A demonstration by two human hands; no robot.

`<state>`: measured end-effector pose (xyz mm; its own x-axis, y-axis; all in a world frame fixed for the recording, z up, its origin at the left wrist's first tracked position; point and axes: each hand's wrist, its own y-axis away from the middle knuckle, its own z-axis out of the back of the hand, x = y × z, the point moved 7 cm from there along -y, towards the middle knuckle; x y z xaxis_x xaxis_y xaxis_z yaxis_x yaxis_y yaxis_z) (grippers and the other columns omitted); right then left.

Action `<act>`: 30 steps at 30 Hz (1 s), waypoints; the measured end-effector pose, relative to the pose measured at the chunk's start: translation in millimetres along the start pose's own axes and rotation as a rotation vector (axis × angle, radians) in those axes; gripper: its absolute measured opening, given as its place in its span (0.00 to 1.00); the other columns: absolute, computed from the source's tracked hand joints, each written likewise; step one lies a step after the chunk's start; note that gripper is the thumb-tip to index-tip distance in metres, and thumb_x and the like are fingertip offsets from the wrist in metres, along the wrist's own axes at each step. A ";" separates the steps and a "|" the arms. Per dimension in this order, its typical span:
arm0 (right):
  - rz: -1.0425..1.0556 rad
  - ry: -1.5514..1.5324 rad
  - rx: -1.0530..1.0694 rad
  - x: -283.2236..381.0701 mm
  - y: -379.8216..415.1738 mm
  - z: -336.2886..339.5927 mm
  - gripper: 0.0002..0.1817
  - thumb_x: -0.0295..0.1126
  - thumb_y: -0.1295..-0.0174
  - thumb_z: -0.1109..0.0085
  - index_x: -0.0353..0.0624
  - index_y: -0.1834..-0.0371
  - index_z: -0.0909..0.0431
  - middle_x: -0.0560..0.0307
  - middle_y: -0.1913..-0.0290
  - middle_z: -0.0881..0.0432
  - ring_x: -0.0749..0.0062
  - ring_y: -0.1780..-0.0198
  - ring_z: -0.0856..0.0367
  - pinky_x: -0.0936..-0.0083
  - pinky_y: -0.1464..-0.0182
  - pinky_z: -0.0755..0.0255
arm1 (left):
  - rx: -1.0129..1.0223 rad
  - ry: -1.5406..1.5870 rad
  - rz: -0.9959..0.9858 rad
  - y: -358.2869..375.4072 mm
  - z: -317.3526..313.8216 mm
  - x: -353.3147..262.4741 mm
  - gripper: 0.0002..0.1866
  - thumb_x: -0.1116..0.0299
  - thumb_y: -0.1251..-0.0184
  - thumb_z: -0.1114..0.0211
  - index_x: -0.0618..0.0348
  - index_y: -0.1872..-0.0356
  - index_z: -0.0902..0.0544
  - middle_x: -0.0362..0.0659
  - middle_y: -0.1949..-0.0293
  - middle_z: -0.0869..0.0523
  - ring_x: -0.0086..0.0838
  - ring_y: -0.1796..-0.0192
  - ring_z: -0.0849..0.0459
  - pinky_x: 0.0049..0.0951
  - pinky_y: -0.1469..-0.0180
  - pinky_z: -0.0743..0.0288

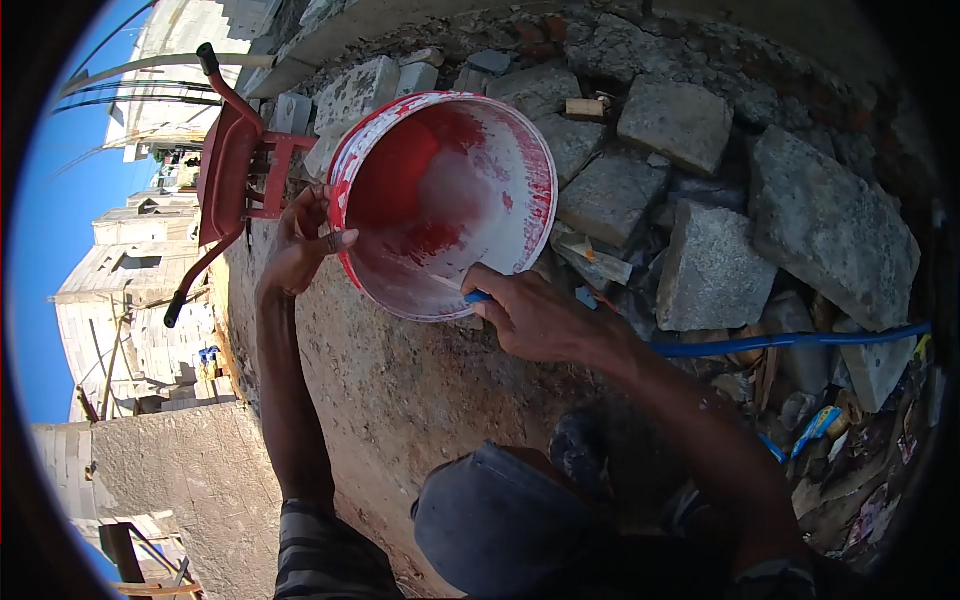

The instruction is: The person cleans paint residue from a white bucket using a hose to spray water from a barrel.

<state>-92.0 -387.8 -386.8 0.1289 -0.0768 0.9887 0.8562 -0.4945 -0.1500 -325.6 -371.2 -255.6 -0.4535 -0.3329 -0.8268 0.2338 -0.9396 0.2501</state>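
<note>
A red bucket, its inside smeared with white, is tilted so that its open mouth faces the camera. My left hand grips the rim at the bucket's left side, thumb over the edge. At the lower right of the mouth, my right hand is closed round a tool with a blue handle. A thin pale part of the tool reaches into the bucket against the lower inner wall; its far end is hard to make out.
A red wheelbarrow stands at the left. Broken concrete blocks and rubble lie at the right, with a blue hose and litter. A dark cap shows at the bottom. Buildings stand at far left.
</note>
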 end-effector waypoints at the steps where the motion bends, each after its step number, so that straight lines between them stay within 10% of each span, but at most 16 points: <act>1: -0.039 0.017 0.013 -3.9 0.4 -2.9 0.12 0.21 0.38 0.52 0.36 0.51 0.32 0.34 0.67 0.19 0.36 0.60 0.18 0.47 0.60 0.34 | -0.001 -0.051 0.015 1.8 -1.1 5.0 0.35 0.78 0.56 0.20 0.59 0.43 0.26 0.39 0.50 0.18 0.26 0.45 0.22 0.30 0.41 0.26; 11: -0.179 0.130 0.056 -50.4 9.5 -29.7 0.18 0.22 0.42 0.50 0.36 0.47 0.33 0.34 0.65 0.19 0.35 0.59 0.19 0.46 0.57 0.30 | 0.029 -0.236 0.057 46.0 -34.4 43.6 0.41 0.76 0.60 0.17 0.52 0.40 0.29 0.34 0.48 0.24 0.27 0.42 0.26 0.39 0.43 0.26; 14: -0.236 0.349 -0.242 -54.9 14.4 -0.9 0.12 0.20 0.38 0.51 0.34 0.51 0.30 0.31 0.66 0.20 0.36 0.58 0.19 0.46 0.58 0.30 | -0.014 -0.345 0.000 65.1 -38.4 40.3 0.39 0.75 0.54 0.19 0.51 0.40 0.31 0.36 0.48 0.26 0.28 0.43 0.27 0.39 0.45 0.26; 19: -0.316 0.369 -0.380 -74.2 5.2 22.0 0.20 0.18 0.39 0.51 0.33 0.42 0.29 0.28 0.60 0.19 0.33 0.54 0.20 0.48 0.53 0.27 | -0.748 -0.933 -0.270 127.4 -77.5 11.9 0.32 0.78 0.44 0.29 0.54 0.38 0.32 0.45 0.44 0.28 0.40 0.40 0.28 0.40 0.44 0.28; 21: -0.350 0.477 -0.430 -79.3 2.0 27.9 0.19 0.19 0.39 0.51 0.34 0.43 0.28 0.27 0.56 0.20 0.31 0.52 0.21 0.48 0.52 0.27 | -0.989 -0.963 -0.444 151.3 -121.9 44.4 0.29 0.81 0.41 0.34 0.58 0.37 0.31 0.50 0.42 0.28 0.45 0.37 0.28 0.43 0.41 0.30; 23: -0.368 0.497 -0.432 -84.0 -4.8 34.4 0.19 0.18 0.40 0.51 0.34 0.43 0.27 0.26 0.55 0.21 0.31 0.52 0.21 0.48 0.51 0.28 | -0.513 -0.823 -0.407 115.5 -175.8 80.5 0.24 0.79 0.34 0.40 0.64 0.37 0.32 0.56 0.38 0.29 0.48 0.34 0.30 0.45 0.37 0.32; 27: -0.336 0.498 -0.445 -82.3 -7.9 38.0 0.19 0.18 0.40 0.51 0.34 0.45 0.26 0.26 0.54 0.21 0.30 0.51 0.22 0.47 0.50 0.28 | -0.503 -0.262 0.139 -32.6 -205.7 255.8 0.29 0.56 0.24 0.53 0.66 0.31 0.34 0.61 0.32 0.32 0.52 0.28 0.37 0.45 0.24 0.50; 30: -0.447 0.480 -0.379 -79.5 -9.8 35.4 0.19 0.18 0.41 0.51 0.35 0.45 0.26 0.28 0.55 0.20 0.31 0.50 0.22 0.47 0.49 0.29 | -0.587 -0.391 0.089 -108.2 -228.4 320.8 0.29 0.55 0.25 0.52 0.66 0.31 0.34 0.61 0.32 0.32 0.52 0.28 0.36 0.46 0.25 0.49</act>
<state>-92.8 -346.2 -463.8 -0.4966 -0.1251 0.8589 0.5343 -0.8239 0.1889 -300.0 -358.1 -663.0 -0.6610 -0.5137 -0.5469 0.6589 -0.7461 -0.0955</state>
